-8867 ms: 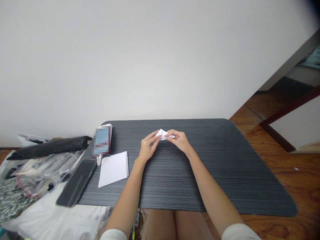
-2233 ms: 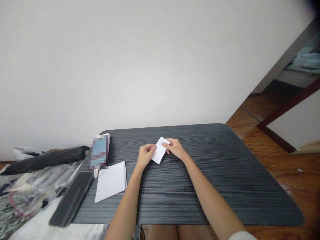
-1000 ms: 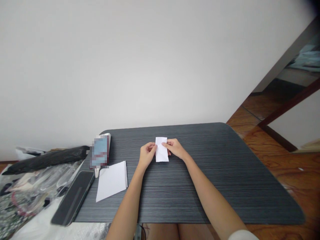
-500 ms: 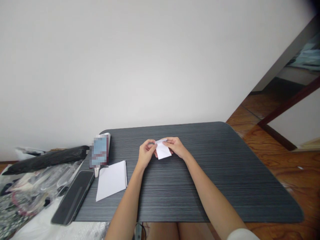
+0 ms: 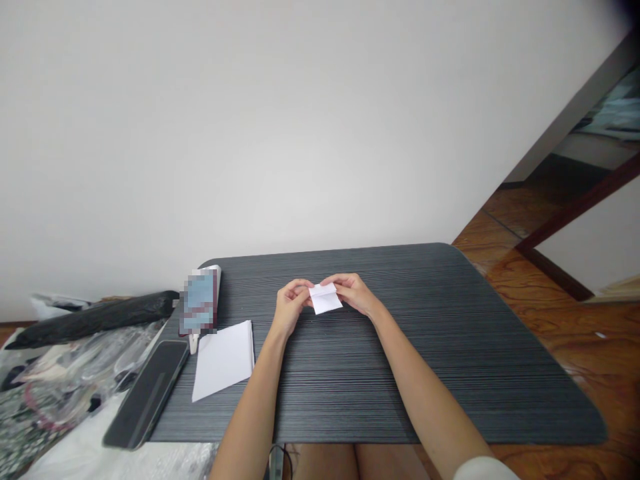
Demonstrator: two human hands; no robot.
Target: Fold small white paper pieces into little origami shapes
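Paper, white and folded small, sits between two bare hands over a dark, finely striped table; take it as the hub of a clock whose 12 is the pale wall. At 9 o'clock the left hand has its edge pinched between thumb and fingers, and at 3 o'clock the right hand nips the opposite edge the same way, a finger reaching along the 12 o'clock side. Both grips are closed on it — neither hand is loose. A crease crosses it just under the 12 o'clock edge, while the 6 o'clock edge is free. Whether it touches the tabletop, I cannot tell.

Toward 8 o'clock white sheets lie in a low stack, just beside the left forearm. Farther out the same way, a black phone lies slantwise across the table's rim. At 9 o'clock, near the table's corner, is a flat packet — its front blurred by pixels — with a short white piece at its 6 o'clock end. Past the rim, between 8 and 9, clear plastic bags are heaped, a long black bundle across them. Wood floor shows beyond the table between 3 and 4, a white sleeve between 4 and 5.
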